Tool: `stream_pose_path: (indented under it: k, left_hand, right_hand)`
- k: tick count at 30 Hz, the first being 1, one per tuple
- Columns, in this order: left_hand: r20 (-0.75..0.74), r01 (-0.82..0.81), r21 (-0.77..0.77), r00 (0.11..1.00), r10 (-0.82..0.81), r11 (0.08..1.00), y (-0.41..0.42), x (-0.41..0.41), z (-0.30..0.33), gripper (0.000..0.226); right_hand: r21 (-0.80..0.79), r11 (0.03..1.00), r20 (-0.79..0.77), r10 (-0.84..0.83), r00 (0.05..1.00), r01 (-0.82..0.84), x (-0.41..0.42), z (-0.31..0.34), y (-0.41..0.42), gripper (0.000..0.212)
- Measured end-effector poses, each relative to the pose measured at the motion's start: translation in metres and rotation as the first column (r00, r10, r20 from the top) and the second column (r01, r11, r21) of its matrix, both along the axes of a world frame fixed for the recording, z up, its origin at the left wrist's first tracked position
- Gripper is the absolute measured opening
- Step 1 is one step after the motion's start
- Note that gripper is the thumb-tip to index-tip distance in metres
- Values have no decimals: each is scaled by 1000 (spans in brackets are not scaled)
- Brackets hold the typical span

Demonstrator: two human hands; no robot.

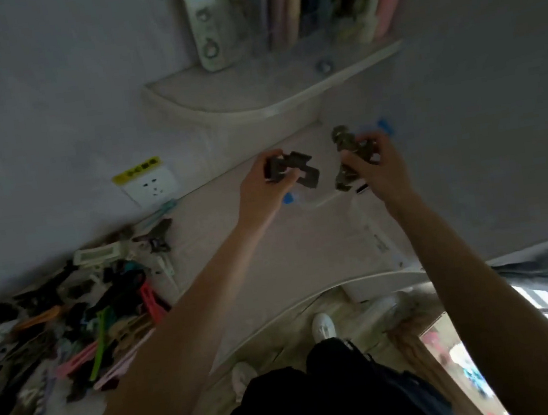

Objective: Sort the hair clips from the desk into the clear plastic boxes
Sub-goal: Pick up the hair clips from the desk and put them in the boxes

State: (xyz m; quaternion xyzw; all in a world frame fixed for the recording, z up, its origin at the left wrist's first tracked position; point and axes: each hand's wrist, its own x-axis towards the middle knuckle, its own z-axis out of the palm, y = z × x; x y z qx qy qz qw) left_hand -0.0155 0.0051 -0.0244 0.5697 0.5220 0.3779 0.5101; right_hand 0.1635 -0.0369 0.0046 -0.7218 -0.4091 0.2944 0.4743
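Note:
My left hand grips a dark square claw clip, held above the desk. My right hand holds a brownish mottled claw clip beside it. Both hands hover over a clear plastic box with blue latches, which is hard to make out against the pale desk. A large pile of hair clips in black, pink, green, orange and white lies on the desk at the left.
A wall socket sits on the wall behind the pile. A white shelf above the desk carries a clear holder of pens and combs. The desk's curved front edge runs above my feet. A curtain and window are at the right.

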Motion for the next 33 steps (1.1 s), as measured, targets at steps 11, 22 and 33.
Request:
stream_pose_path:
  k: [11, 22, 33]
  left_hand:
    - [-744, 277, 161, 665, -68, 947, 24, 79, -38, 44]
    - [-746, 153, 276, 657, 111, 949, 3, 30, -44, 44]
    - [-538, -6, 37, 842, 25, 999, -19, 10, -55, 58]
  right_hand:
    - [-376, 828, 331, 540, 774, -416, 39, -57, 65, 31]
    - [-534, 662, 487, 749, 448, -526, 34, -87, 87, 30]
    - [-316, 719, 259, 693, 673, -619, 15, -63, 64, 38]
